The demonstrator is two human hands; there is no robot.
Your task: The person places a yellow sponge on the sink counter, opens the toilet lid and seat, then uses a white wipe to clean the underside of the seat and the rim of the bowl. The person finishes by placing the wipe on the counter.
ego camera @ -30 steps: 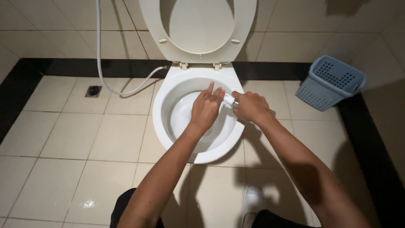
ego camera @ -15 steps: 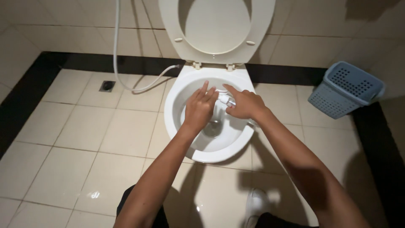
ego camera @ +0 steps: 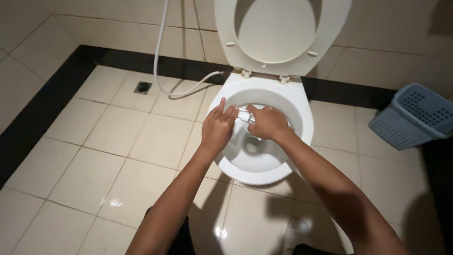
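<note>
Both hands meet over the open toilet bowl (ego camera: 264, 170). The right hand (ego camera: 268, 123) is closed around a small white object (ego camera: 244, 116), mostly hidden in its grip, with only the end poking out toward the left hand (ego camera: 217, 128). The left hand's fingers are extended and held together, their tips touching that exposed end; it is not clenched. Below the hands lies the bowl's drain. Beyond them the lid (ego camera: 281, 33) stands raised. A white hose (ego camera: 163, 52) hangs off past the left hand, near a floor drain (ego camera: 142, 87). A blue basket (ego camera: 415, 115) sits well off past the right arm
</note>
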